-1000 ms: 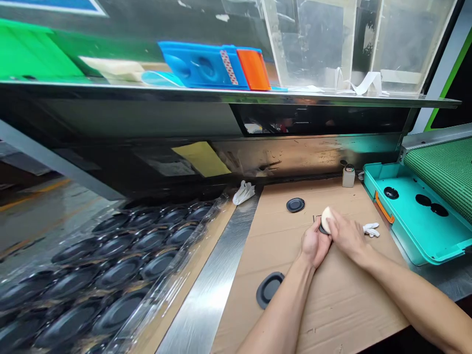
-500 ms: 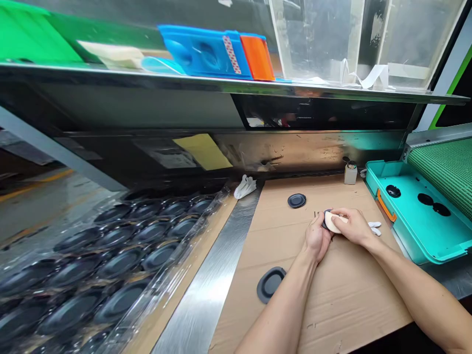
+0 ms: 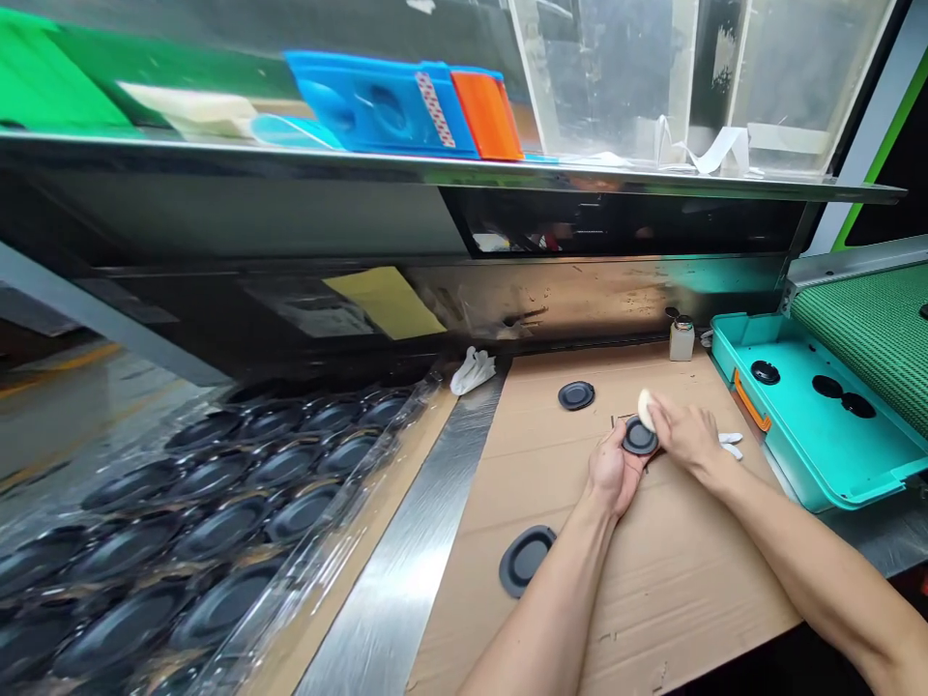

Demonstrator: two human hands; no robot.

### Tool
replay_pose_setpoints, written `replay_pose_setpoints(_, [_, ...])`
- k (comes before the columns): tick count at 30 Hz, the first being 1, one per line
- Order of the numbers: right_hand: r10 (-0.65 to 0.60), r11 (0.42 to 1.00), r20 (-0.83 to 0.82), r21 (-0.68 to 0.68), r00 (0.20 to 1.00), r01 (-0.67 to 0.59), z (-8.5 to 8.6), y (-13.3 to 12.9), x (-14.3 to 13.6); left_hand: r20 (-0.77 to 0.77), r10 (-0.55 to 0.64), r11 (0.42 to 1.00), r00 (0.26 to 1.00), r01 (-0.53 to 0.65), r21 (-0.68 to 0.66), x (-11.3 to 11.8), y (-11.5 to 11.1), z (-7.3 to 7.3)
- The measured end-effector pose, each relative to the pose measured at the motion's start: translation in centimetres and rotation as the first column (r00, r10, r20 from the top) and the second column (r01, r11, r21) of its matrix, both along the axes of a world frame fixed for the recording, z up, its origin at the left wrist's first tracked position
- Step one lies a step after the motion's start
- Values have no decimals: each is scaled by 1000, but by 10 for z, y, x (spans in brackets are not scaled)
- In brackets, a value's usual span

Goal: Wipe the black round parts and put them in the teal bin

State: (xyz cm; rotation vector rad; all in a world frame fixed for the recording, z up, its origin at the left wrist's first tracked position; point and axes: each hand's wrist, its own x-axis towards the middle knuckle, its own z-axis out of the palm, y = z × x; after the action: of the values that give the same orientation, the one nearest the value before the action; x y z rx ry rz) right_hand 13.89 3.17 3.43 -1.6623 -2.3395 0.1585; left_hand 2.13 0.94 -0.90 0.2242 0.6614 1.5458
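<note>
My left hand (image 3: 611, 472) holds a small dark round lid-like part (image 3: 639, 436), its recessed face turned up. Just beside it, my right hand (image 3: 683, 431) pinches a cream-coloured round pad (image 3: 645, 410), tilted on edge and apart from the part's face. Another dark round part (image 3: 576, 394) lies on the cardboard sheet (image 3: 652, 580) beyond my left hand. Closer to me, a larger dark grey ring-shaped part (image 3: 527, 561) is partly covered by my left forearm. White cloth-like pieces (image 3: 731, 444) show behind my right wrist.
On the left, clear plastic trays (image 3: 340, 541) hold many black oval parts. A teal bin (image 3: 804, 425) with several black discs stands at right, beside a green conveyor belt (image 3: 870, 329). A small bottle (image 3: 681, 338) and crumpled white cloth (image 3: 473, 371) sit at the back, under a metal shelf (image 3: 406, 169).
My right hand has lifted the cream pad off the dark part and raised it slightly, so the part's face now shows in my left hand. The whole view has shifted slightly.
</note>
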Motion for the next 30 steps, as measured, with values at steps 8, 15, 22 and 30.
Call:
replay_pose_setpoints(8, [-29,1000,38,9,999,29,1,-3,4,-14,-21,1000,1000,20,-13,0,1,-1])
replay_pose_setpoints(15, [-21,1000,34,-1,999,21,1,-7,3,-5,-14,1000,1000,14,-20,-1,2,-2])
replay_pose_setpoints(22, [-40,999,-22,3,999,40,-6,8,9,-33,-37,999,999,37,-24,-1,0,-1])
replay_pose_setpoints(30, [-29,995,-144,88,989,42,14,30,54,34,-41,996,999,43,-75,-8,0,10])
